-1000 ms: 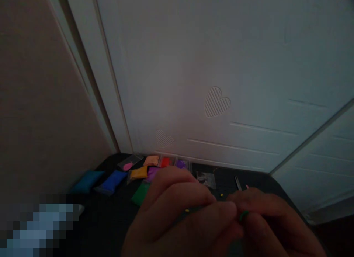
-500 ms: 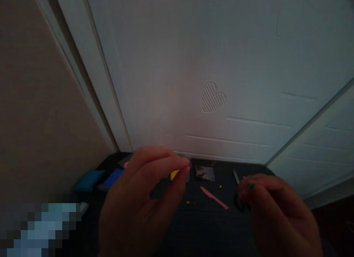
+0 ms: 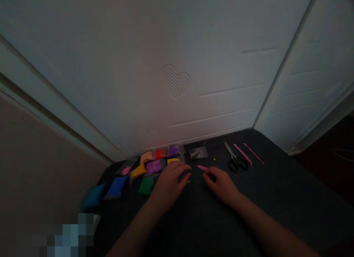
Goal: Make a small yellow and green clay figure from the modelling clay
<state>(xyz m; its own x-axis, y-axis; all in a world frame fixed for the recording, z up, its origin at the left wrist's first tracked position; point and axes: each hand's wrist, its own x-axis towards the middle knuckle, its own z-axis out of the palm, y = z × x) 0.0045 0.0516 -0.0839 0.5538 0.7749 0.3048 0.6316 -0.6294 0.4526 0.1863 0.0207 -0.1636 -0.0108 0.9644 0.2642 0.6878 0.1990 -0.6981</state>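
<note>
The scene is dim. My left hand [image 3: 169,180] rests low on the dark table [image 3: 276,198], fingers curled down beside a tiny yellow bit [image 3: 188,181] and close to the purple clay packet [image 3: 153,166] and green clay packet [image 3: 146,184]. My right hand [image 3: 220,183] lies just to its right, fingers bent toward a pink stick [image 3: 201,167]. What either hand holds, if anything, is hidden by the fingers.
More clay packets lie at the back left: blue [image 3: 117,186], teal [image 3: 92,198], orange-yellow [image 3: 138,171], red [image 3: 160,153], violet [image 3: 174,150]. A clear bag [image 3: 198,153], black scissors [image 3: 235,160] and two pink tools [image 3: 243,154] lie by the white heart-patterned wall [image 3: 177,80].
Both hands dropped from close to the camera down onto the table and came together. The view swung, so more of the table and the scissors show now.
</note>
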